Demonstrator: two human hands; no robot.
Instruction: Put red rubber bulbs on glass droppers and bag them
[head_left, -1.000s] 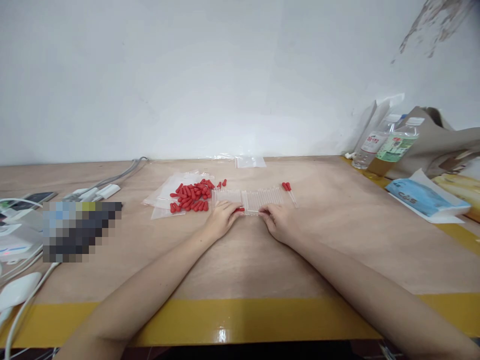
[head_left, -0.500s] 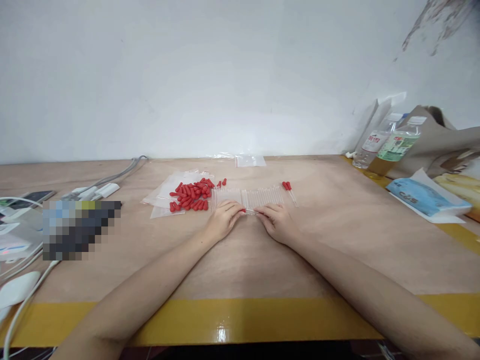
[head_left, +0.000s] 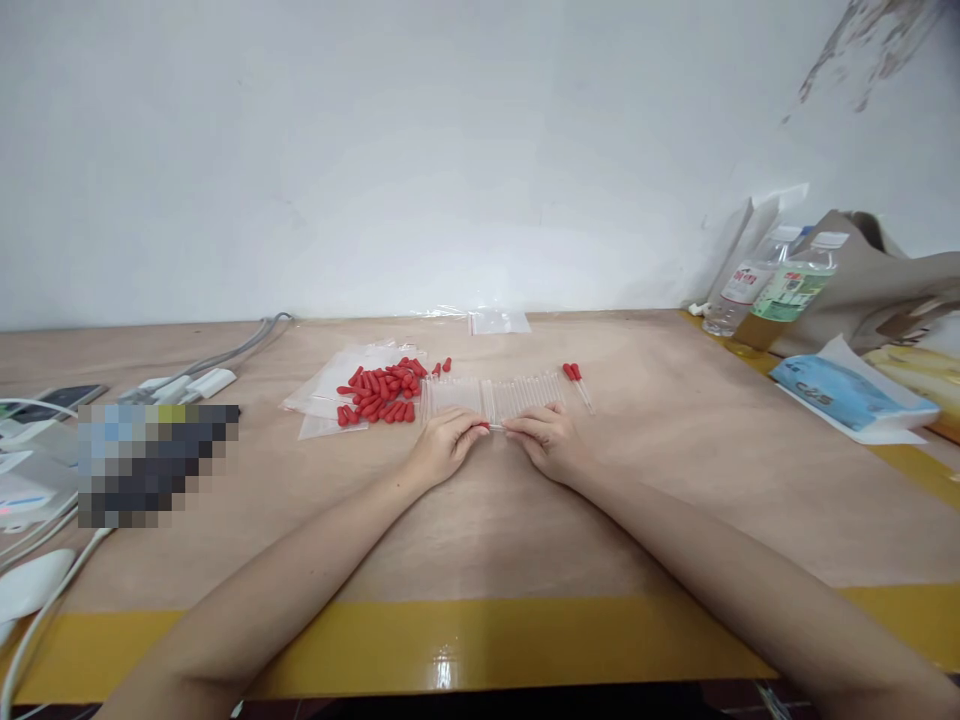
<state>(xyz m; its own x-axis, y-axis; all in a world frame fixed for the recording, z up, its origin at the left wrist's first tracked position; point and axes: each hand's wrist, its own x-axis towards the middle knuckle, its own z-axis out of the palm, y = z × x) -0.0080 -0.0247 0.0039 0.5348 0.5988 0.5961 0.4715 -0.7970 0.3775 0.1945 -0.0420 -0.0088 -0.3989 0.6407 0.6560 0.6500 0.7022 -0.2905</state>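
Observation:
My left hand (head_left: pixel 444 447) is closed, pinching a small red rubber bulb (head_left: pixel 484 425) between thumb and fingers. Facing it, my right hand (head_left: pixel 551 443) grips a thin clear glass tube (head_left: pixel 496 428) whose end meets the bulb; how far it sits inside is too small to tell. Just behind both hands lies a row of clear glass tubes (head_left: pixel 529 392), partly covered by my fingers. A heap of red rubber bulbs (head_left: pixel 382 388) rests on clear plastic bags (head_left: pixel 319 385) to the left. Two droppers with red bulbs (head_left: pixel 572 371) lie beyond my right hand.
Cables, a phone (head_left: pixel 71 400) and white chargers (head_left: pixel 214 383) occupy the left side. At the right stand two plastic bottles (head_left: pixel 795 285), with a blue tissue pack (head_left: pixel 851 390) in front. A small clear bag (head_left: pixel 500 322) lies by the wall.
My right hand has shifted slightly left, narrowing the gap between my hands, and less of the glass tube shows. My left hand still pinches the red bulb.

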